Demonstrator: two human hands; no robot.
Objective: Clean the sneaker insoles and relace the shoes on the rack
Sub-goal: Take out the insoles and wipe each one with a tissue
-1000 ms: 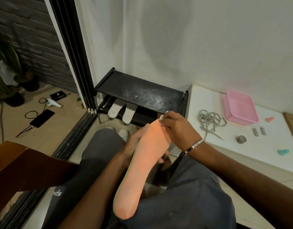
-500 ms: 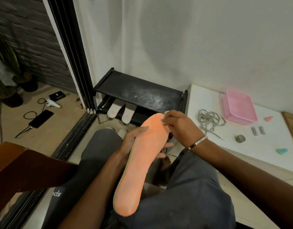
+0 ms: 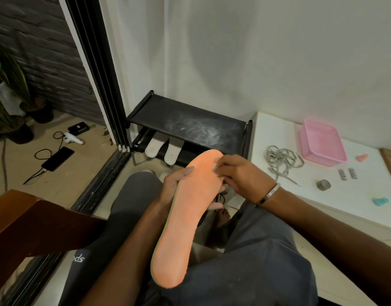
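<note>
My left hand [image 3: 174, 186] grasps the long orange foam insole [image 3: 185, 217] from its left edge, thumb lying across the upper face and fingers curled beneath. My right hand [image 3: 241, 175] pinches a small white wipe [image 3: 215, 166] against the insole's toe end, fingers bent around it. The insole is held above my lap, between my knees; its long axis runs from the heel, near my body at lower left, to the toe, which points up and away toward the rack, orange face toward the camera.

Behind the insole stands the black two-tier metal shoe rack [image 3: 188, 122], its top shelf streaked with pale dust. On its lower tier lie two white insoles [image 3: 163, 149], side by side, long axes pointing out toward me.

To the right, a low white cabinet top [image 3: 282, 129] carries a pink rectangular plastic basin [image 3: 322, 143], a loose tangle of grey shoelaces [image 3: 282, 160] just left of the basin, and several small objects too small to identify. A silver bracelet [image 3: 270, 194] encircles my right wrist.
</note>
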